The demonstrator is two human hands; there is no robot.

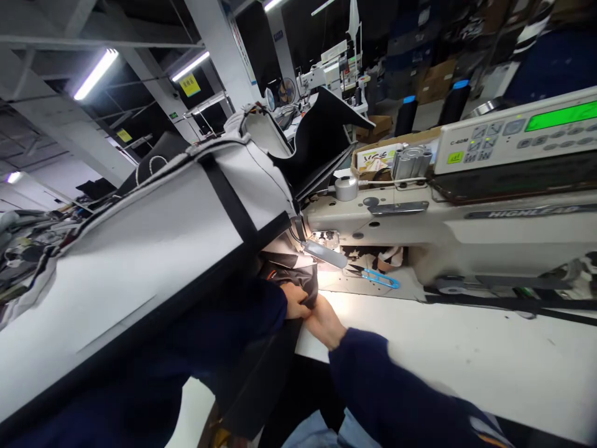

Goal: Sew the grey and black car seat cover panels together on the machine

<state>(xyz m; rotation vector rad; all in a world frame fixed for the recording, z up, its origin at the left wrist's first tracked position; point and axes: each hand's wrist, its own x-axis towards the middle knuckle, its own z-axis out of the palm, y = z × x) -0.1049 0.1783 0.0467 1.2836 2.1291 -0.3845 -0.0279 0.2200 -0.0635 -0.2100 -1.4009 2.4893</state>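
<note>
My left hand (295, 301) is closed on the near edge of a dark fabric piece (303, 277) with a small orange mark. My right hand (324, 320) meets it there, its fingers also pinching the fabric edge. Just beyond both hands is the lit needle area of a sewing machine (387, 224), with a grey flat lever (325, 254) over the fabric. Across my left forearm lies a large white panel (153, 218) with black strips, bulky and folded up at its far end. The fingertips are partly hidden by the fabric.
Blue thread snips (380, 279) lie on the machine bed right of the needle area. A control panel with a green display (517, 134) sits atop the machine arm, near dark thread cones (407, 116). The white tabletop (466, 348) extends to the right.
</note>
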